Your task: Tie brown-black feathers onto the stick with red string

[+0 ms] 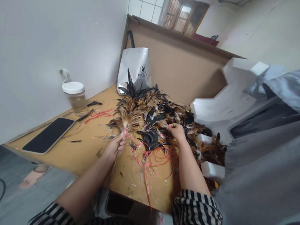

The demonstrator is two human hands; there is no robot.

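Observation:
My left hand [116,145] is closed around the handle of a feather duster [128,115], just below its brown and black feathers. Part of a thin stick runs down from under that hand. Red string is wound at the feather bases near my fingers. Over the loose feathers to the right, my right hand [177,132] pinches what looks like red string at its fingertips; a pale feather there partly blurs the view. A tangle of red string [158,160] lies on the table between both hands, with one end hanging over the front edge.
A large heap of black and brown feathers [163,110] covers the back right. On the left are a phone [50,134], a lidded jar of liquid [77,100] and red strips [99,114]. A silver bag [135,67], white foam [210,108] and grey cloth [268,169] stand around.

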